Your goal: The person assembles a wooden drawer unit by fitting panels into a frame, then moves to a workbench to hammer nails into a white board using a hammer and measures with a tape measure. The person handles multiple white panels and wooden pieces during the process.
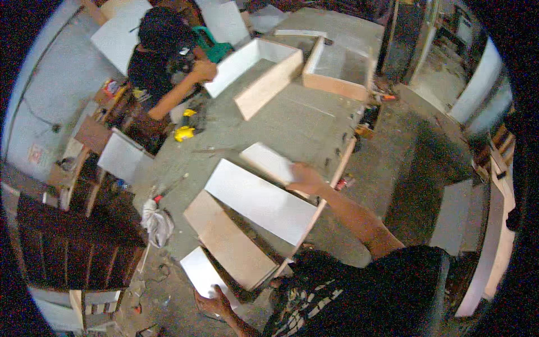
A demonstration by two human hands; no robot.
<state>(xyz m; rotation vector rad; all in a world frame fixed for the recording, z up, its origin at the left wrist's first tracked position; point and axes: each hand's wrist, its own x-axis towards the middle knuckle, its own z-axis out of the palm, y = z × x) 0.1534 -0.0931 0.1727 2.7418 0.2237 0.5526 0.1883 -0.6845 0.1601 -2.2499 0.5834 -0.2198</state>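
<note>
Left hand [215, 304] is gripping a rectangular white panel [202, 272] at seven o'clock, right hand [306, 180] a wood-edged white board [266, 161]; slipping could be chipping either.

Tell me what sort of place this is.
Probably a woodworking or furniture workshop: a three-sided pale wooden box with white inner faces stands on the grey worktable, a yellow, drill-like tool lies nearby, and the left hand holds a white rectangular panel.
</note>
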